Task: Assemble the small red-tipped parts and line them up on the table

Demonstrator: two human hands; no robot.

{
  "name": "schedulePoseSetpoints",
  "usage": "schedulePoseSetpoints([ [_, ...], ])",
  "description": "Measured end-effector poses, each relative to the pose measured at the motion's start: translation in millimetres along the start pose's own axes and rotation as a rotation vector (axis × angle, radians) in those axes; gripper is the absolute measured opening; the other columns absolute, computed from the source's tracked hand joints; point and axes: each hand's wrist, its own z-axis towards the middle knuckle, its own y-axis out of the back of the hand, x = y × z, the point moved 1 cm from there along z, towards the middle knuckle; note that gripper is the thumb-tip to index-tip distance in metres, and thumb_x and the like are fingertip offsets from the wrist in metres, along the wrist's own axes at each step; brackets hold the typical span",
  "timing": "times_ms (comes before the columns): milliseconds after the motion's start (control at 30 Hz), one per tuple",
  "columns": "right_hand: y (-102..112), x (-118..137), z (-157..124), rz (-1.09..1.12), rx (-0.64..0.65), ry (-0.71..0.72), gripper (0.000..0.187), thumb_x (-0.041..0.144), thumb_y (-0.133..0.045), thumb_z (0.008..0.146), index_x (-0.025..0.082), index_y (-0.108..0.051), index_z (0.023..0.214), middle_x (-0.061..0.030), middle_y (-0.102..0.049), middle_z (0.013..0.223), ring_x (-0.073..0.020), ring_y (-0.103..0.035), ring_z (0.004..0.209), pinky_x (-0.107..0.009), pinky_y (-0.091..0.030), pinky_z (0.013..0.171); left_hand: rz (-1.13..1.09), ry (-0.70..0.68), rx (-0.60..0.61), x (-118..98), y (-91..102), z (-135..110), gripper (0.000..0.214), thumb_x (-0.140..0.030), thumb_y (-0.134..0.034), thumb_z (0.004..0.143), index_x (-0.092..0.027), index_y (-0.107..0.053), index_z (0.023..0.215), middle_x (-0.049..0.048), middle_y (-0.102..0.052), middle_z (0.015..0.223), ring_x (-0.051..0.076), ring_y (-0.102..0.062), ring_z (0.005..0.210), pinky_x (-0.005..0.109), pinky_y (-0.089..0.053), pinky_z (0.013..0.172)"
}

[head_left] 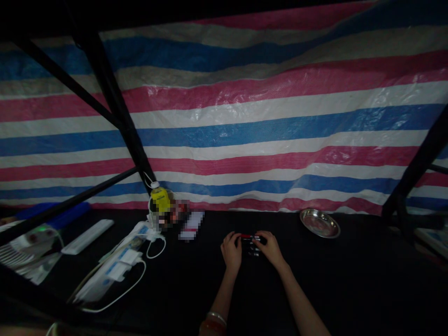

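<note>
Both of my hands are at a slim red tube with a silver end (pixel 247 236), too dark and small to name more closely. My left hand (pixel 231 251) is closed at its left end, fingertips bent against it. At the silver right end, the thumb and fingers of my right hand (pixel 269 247) pinch it. Just below it, between the hands, lie a few dark slim pieces with shiny silver parts (pixel 253 254). They rest on the black tabletop (pixel 259 298), and their left parts fade into the dark.
A shiny round metal dish (pixel 319 223) stands to the right. Leftward are a yellow bottle (pixel 160 199), a blurred-out card or packet (pixel 192 226), a white power strip (pixel 105 275) with chargers and cables, and a long white box (pixel 88 236). Behind hangs a striped tarpaulin (pixel 266 112) beside dark frame bars (pixel 115 107).
</note>
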Motion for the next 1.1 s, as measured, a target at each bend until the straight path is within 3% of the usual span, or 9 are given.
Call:
schedulePoseSetpoints([
  [267,4,8,-1,-0.029,0.008,0.01,0.026,0.035,-0.06,0.074,0.02,-0.067,0.094,-0.0078,-0.067,0.097,-0.0225,-0.06,0.096,-0.037,-0.044,0.087,-0.153,0.003,-0.063,3,0.6,2,0.024,-0.017,-0.044,0.082,-0.021,-0.064,0.095,0.0052,-0.064,0.103,0.019,-0.057,0.1,0.036,-0.042,0.087],
  [500,5,6,-1,-0.033,0.023,-0.019,0.026,0.023,-0.051,0.075,0.021,-0.066,0.097,-0.0069,-0.065,0.101,-0.0217,-0.057,0.099,-0.038,-0.041,0.091,-0.271,0.037,-0.133,8,-2.5,4,0.025,-0.015,-0.048,0.074,-0.018,-0.064,0.093,0.0051,-0.063,0.09,0.014,-0.058,0.067,0.029,-0.049,0.07],
  [700,3,3,-1,-0.025,0.029,-0.03,0.033,0.015,-0.049,0.07,0.02,-0.066,0.098,-0.0064,-0.065,0.103,-0.0213,-0.056,0.102,-0.038,-0.039,0.094,-0.413,0.008,-0.159,13,-6.8,5,0.024,-0.014,-0.044,0.075,-0.017,-0.064,0.088,0.0048,-0.064,0.084,0.015,-0.061,0.074,0.028,-0.05,0.071],
  [1100,7,11,-2,-0.027,0.036,-0.031,0.034,0.017,-0.052,0.068,0.021,-0.065,0.099,-0.0056,-0.064,0.105,-0.0211,-0.055,0.102,-0.038,-0.039,0.094,-0.401,0.017,-0.17,14,-7.6,6,0.023,-0.014,-0.044,0.075,-0.017,-0.064,0.087,0.0052,-0.064,0.083,0.016,-0.062,0.077,0.029,-0.05,0.073],
])
